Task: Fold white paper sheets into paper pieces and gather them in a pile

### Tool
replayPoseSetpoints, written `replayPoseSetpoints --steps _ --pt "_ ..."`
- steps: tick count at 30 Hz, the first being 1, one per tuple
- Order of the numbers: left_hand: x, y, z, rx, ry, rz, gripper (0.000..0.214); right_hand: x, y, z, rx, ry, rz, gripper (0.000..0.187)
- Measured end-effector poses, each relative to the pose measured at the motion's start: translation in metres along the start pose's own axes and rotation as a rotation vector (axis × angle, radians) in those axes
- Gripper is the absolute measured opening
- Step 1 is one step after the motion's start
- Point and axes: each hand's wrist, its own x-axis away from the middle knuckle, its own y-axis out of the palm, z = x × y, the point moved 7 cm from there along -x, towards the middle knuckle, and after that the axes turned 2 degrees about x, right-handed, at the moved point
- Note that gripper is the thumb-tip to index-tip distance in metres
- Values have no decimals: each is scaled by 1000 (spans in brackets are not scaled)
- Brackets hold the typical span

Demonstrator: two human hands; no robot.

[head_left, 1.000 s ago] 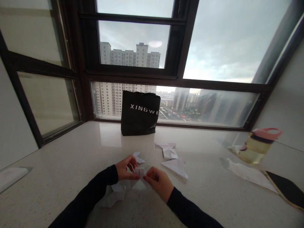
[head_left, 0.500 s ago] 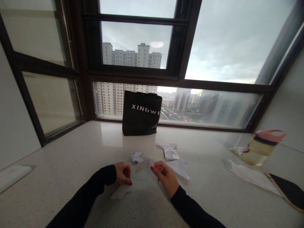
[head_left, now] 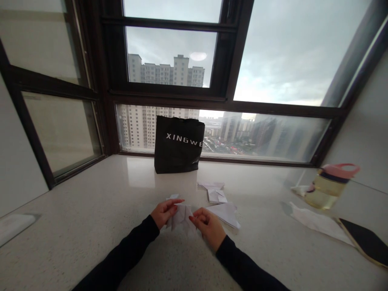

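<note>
1. The pale speckled bench point(head_left: 91, 210) runs under the window.
2. A black bag point(head_left: 178, 145) stands at its back.
3. Folded paper pieces point(head_left: 226, 213), a bottle point(head_left: 329, 188), a tissue point(head_left: 318, 223) and a dark flat slab point(head_left: 366, 240) sit to the right.

Sill carrying: 1 bag point(head_left: 178, 145), 1 bottle point(head_left: 329, 188), 1 tissue point(head_left: 318, 222), 1 dark slab point(head_left: 365, 240). Loose folds point(head_left: 216, 193) point(head_left: 226, 213) point(head_left: 173, 197) lying approx. 3. 1 paper point(head_left: 182, 216) sitting betw. 2 hands point(head_left: 163, 212) point(head_left: 207, 226).

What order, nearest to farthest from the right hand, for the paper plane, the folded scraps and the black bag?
1. The paper plane, just right of the right hand.
2. The folded scraps, behind the plane.
3. The black bag, far back, centre.
</note>
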Motion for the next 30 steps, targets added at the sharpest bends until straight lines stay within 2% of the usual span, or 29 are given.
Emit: replayPoseSetpoints --steps 5,14,17,19,20,23,25,27,30 --pt "4 7 4 74 12 12 52 0 -1 -3 30 -20 8 20" --pt "8 19 2 118 -47 -6 47 3 7 5 20 63 -39 26" --pt "8 19 -1 106 -20 6 46 3 1 0 90 -23 56 26" --pt "9 20 1 73 22 2 50 5 -6 -6 126 -102 156 39" --pt "10 22 2 44 46 -6 52 5 -8 -8 145 -132 181 41" --pt "11 29 5 -111 129 -16 54 4 -9 -14 229 -183 159 25" --pt "11 30 7 -251 179 8 53 4 -12 -17 264 -196 158 23" --pt "8 24 7 -397 205 53 49 3 -17 -20 243 -186 188 24" --pt "1 2 8 -723 217 184 40 1 -23 -18 177 -140 229 25"
